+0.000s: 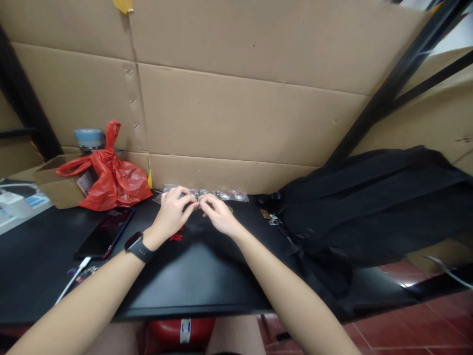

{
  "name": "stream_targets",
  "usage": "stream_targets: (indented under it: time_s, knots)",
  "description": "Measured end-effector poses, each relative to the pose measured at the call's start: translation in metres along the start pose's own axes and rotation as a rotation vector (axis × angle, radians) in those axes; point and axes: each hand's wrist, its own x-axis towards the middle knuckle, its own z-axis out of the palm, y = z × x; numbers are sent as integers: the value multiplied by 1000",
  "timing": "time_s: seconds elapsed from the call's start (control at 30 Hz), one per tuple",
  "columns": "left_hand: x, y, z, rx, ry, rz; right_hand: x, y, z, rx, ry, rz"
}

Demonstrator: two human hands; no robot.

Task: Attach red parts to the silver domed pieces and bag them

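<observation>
Red plastic is tied into a carrier bag (116, 180), and to its right a small, thin piece (197, 203), too fine to identify, is pinched by the left hand (170, 211) and the right hand (220, 215). Should the pinch be loosened or tugged unevenly, the piece could be dropped and lost among the clear packets (239, 195), also right of the bag. It is held at the fingertips, between both hands.

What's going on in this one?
A person's left hand and right hand meet above a black table, fingertips pinched at a thin item too small to identify. Clear packets lie in a row behind the hands, and red pieces near the left wrist. A phone lies left, a black bag right.
</observation>
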Motion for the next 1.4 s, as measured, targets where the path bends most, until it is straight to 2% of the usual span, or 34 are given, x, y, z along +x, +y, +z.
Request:
stream_targets:
  time_s: [0.17, 0.23, 0.3, 0.43, 0.63, 0.7, 0.77, 0.87, 0.97, 1.1, 1.27, 1.4]
  knots:
    - [1, -7, -1, -104, -22, -99, 0, -3, -8, -294, 17, -80]
    - [0, -10, 0, -158, -86, -93, -1, -3, -13, -382, 2, -111]
    - [-2, -11, 2, -184, -205, -31, -1, -3, -17, -406, -18, -117]
    - [-6, -14, 8, -159, -409, 51, -2, 0, -24, -407, -73, -51]
    - [2, -42, -9, -125, -448, 64, -2, 5, -33, -520, -243, -8]
    - [5, -52, -15, -117, -509, 66, -1, 8, -39, -523, -277, 1]
    - [6, -58, -19, -122, -595, 65, -1, 15, -46, -554, -276, 29]
    - [6, -58, -19, -153, -682, 52, -2, 31, -61, -720, -196, 153]
    - [5, -56, -15, -150, -706, 63, -5, 50, -73, -821, -144, 283]
    - [3, -58, -8, -117, -691, 72, -6, 63, -80, -732, -140, 370]
    - [1, -60, -3, -147, -705, 58, -5, 66, -82, -713, -107, 391]
    - [1, -57, -3, -177, -671, 87, -5, 61, -81, -699, -52, 339]
